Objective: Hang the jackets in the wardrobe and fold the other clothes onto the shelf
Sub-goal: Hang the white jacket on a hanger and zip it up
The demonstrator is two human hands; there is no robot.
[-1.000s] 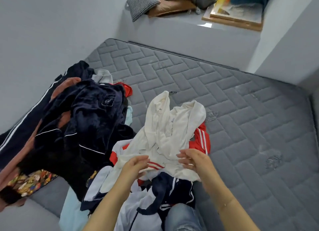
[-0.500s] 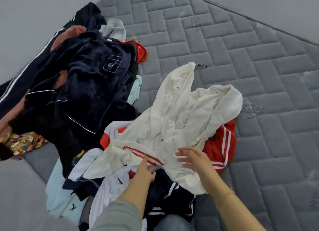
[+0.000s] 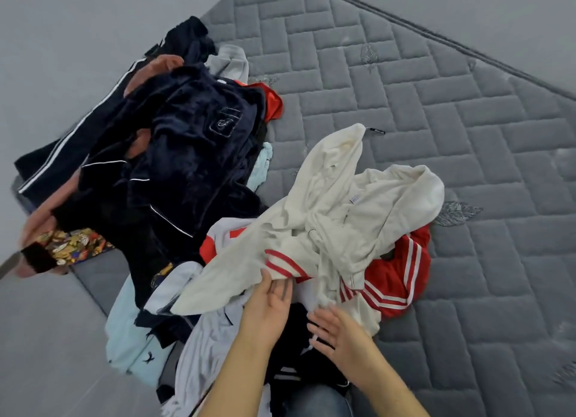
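While the pile remains unsorted on the grey quilted mattress (image 3: 436, 111), no garment is yet seen hung or folded; the wardrobe and shelf are not in view.

Item: cream hooded garment with red-striped cuff (image 3: 336, 204). Location: spread on top of the heap at the near edge of the mattress, hood toward the far side, overlapping a red garment with white stripes (image 3: 402, 279).

Item: left hand (image 3: 268, 301). State: fingers extended and only slightly curved, tips laid against the striped cuff; no closed grip is shown.

Item: right hand (image 3: 339, 332). State: fingers spread and fairly straight, resting on the lower cream fabric; nothing is held.

Item: navy velour garment with white piping (image 3: 174, 154). Location: heaped to the left, apart from both hands, above a patterned cloth (image 3: 74, 245) and a pale blue garment (image 3: 131, 332).

Step judged in hand: the cream garment is being singled out. It is best lifted by the shoulders or hem with both hands, so that sleeves tangled with the red piece beneath are freed rather than dragged along. The soft knit is expected to sag; it should be shaken flat on the bare mattress before it is judged jacket or folding item.
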